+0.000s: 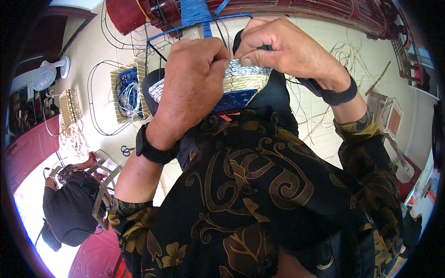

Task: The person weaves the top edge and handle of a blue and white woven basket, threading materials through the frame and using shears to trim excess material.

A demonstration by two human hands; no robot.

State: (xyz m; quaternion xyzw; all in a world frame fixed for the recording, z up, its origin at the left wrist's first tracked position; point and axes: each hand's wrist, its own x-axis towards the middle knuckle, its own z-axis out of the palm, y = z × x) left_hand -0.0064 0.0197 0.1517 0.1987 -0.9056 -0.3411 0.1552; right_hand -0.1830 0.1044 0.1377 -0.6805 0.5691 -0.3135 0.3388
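Note:
On my lap rests a partly woven basket (pixel 245 82) with silver, cream and dark blue bands. Bare black wires of its frame (pixel 147 54) rise beyond the weaving, and a rim piece is wrapped in blue strip (pixel 178 31). My left hand (pixel 192 76) is closed over the basket's left part, thumb and forefinger pressed together; what they pinch is hidden. At the top edge of the silver weave, my right hand (pixel 278 48) pinches a silver strand (pixel 236 62) between thumb and finger. Both wrists wear black bands.
Left of me lie scissors (pixel 127 150), wire frames (pixel 95 92) and a slatted basket (pixel 115 92) holding blue and white strands. Loose pale strands (pixel 320 106) cover floor at right. Dark red wooden furniture (pixel 296 8) stands ahead. Another person (pixel 74 208) sits at left, near a fan (pixel 46 74).

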